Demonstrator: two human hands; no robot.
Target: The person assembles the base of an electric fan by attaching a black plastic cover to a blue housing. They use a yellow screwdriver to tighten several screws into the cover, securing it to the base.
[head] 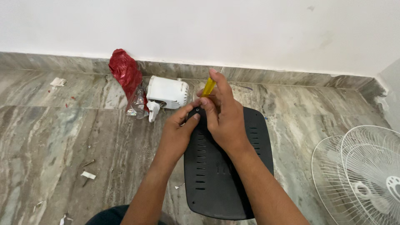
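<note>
Right hand (223, 110), frame centre, grips my yellow-handled screwdriver (209, 86); its tip is hidden behind my fingers. Left hand (180, 129) pinches narrowly at the top edge of the black slotted base (216, 183), whatever it holds too small to make out. White motor housing (168, 92) upper left; fan guards (366, 175) cut off right.

White wall (250, 25) above grey-brown marble floor (62, 137) with matching skirting (291, 77)
</note>
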